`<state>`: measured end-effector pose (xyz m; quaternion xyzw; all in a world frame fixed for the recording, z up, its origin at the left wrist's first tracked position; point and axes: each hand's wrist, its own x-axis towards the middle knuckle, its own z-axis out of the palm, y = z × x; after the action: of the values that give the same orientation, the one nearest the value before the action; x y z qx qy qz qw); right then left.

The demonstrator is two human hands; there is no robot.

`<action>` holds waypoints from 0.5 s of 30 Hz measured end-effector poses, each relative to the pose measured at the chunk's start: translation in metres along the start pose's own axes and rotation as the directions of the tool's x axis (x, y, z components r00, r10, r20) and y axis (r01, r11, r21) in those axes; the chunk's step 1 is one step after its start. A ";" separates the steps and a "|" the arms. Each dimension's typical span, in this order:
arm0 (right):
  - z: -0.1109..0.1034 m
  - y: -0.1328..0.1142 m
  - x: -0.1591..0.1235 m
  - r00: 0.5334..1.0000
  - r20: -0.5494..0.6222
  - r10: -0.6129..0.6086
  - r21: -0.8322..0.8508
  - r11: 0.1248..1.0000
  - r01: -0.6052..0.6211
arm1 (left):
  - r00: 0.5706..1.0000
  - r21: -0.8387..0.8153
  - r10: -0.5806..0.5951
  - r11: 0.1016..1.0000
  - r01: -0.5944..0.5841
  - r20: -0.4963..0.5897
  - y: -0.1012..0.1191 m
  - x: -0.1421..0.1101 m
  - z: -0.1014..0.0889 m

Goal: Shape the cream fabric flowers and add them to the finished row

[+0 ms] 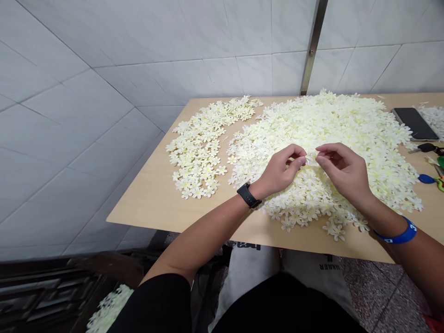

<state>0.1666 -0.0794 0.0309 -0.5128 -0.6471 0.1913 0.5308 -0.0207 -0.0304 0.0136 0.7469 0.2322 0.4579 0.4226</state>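
Both hands hover close together above a large heap of pale cream artificial flowers (329,118). The thumb and forefinger of my left hand (282,169) are pinched together, with a small whitish bit at the tips that looks like part of a flower. My right hand (343,171) faces it, also with thumb and forefinger closed to a pinch. What lies between the right fingertips is too small and pale against the heap to make out. A second, looser band of the same flowers (199,148) lies left of the heap.
A dark phone (415,124) lies at the table's right, with a black key (427,147) and a blue tag (426,179) nearer. White pieces (433,118) lie beyond the phone. A tiled wall (225,74) backs the wooden table (149,196). More flowers (109,310) sit low at left.
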 end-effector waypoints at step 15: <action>0.000 -0.011 -0.002 0.996 0.082 0.015 0.084 0.996 -0.021 | 0.998 0.075 0.069 0.995 -0.069 0.002 0.005 0.001 -0.001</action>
<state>0.1613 -0.0854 0.0388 -0.4874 -0.6549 0.2442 0.5234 -0.0215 -0.0317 0.0190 0.7696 0.2232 0.4636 0.3782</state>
